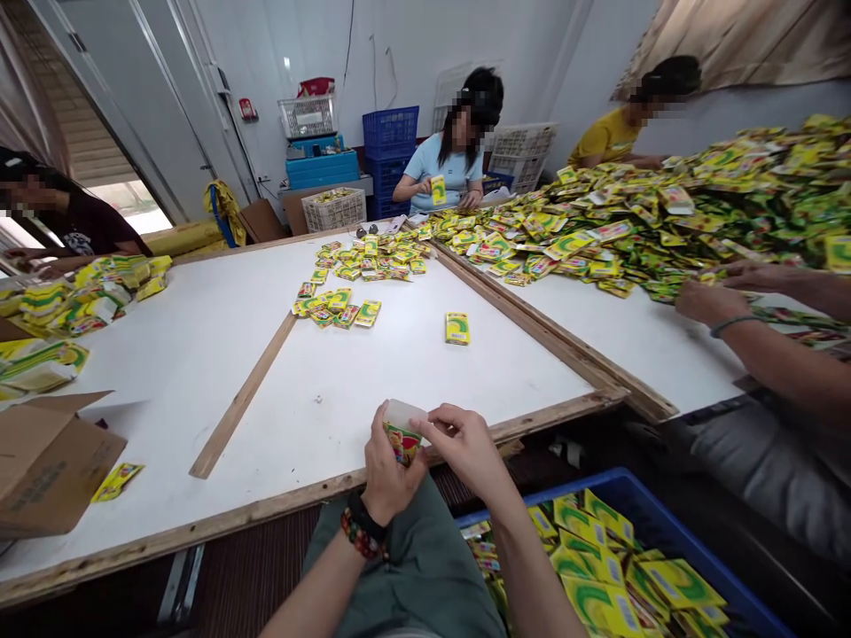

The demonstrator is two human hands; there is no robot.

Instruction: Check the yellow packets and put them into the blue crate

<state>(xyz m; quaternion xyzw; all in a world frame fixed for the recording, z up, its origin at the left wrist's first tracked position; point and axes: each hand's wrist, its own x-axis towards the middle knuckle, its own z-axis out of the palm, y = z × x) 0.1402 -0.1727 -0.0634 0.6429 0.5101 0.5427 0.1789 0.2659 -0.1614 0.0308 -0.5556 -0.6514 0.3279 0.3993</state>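
My left hand is wrapped round a small packet with red, green and yellow print and a pale whitish upper part. It is held just above the table's near edge. Thumb and forefinger of my right hand pinch at the packet's right side, near the pale part; the exact contact is partly hidden by the fingers. A single yellow-green packet lies flat on the white table farther ahead. Beyond it to the left is a loose group of similar packets.
A wooden strip and a wooden divider cross the table. A large packet heap fills the right side. A blue crate of packets stands below right; a cardboard box sits left. Co-workers sit around the table.
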